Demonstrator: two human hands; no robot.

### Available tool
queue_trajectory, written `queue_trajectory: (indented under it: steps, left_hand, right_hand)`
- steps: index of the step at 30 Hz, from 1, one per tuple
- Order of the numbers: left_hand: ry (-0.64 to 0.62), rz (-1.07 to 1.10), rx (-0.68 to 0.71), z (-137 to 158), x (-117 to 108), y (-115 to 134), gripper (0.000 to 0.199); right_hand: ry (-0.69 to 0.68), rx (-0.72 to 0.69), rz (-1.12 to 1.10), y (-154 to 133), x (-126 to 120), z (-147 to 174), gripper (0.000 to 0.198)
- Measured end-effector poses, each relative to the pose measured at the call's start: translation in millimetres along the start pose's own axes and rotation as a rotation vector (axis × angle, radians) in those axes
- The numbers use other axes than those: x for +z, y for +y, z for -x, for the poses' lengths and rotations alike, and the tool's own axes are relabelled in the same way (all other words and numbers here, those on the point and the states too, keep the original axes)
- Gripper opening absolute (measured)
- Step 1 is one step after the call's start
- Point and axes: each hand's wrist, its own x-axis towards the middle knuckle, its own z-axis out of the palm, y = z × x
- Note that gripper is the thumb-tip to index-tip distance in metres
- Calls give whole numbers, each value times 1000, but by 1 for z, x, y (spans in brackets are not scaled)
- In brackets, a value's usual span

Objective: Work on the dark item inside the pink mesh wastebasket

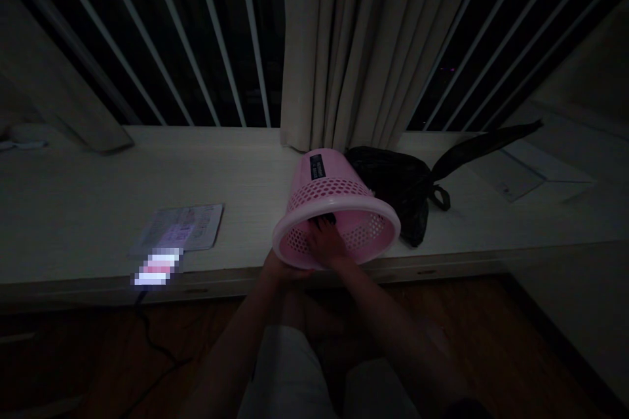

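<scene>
A pink plastic wastebasket [339, 203] with a perforated wall lies tilted on the white ledge, its wide mouth facing me. A black label sits on its side near the base. From below, at the lower left of the rim, my left hand [285, 268] holds the basket; its fingers are mostly hidden beneath. My right hand [325, 243] reaches through the mouth, with its fingers curled at a small black thing [324, 218] inside. What that black thing is does not show in the dim light.
A knotted black plastic bag [398, 183] rests behind the basket to the right. On the left lie a printed booklet [181, 228] and a glowing, blurred-out device [157, 268] with a dark cable [150, 334]. A pale box [521, 170] stands at right. Curtains [339, 46] hang behind.
</scene>
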Motion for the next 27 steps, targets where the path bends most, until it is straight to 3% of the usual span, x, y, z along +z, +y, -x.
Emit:
queue_trajectory:
  steps: [5,11,17,27]
  left_hand:
    - [15,-6,-41,2,0,4,106]
    - [12,-34,83,-2,0,4,108]
    - [52,-24,115,-1,2,-1,115]
    - [-11,-34,74,-3,1,0,106]
  right_hand:
    - [-85,13,125,16,-14,7,54]
    - [-70,113,231,22,-30,7,51]
    - [-27,154,220,17,-18,8,53]
    - [24,129,62,12,-3,6,51]
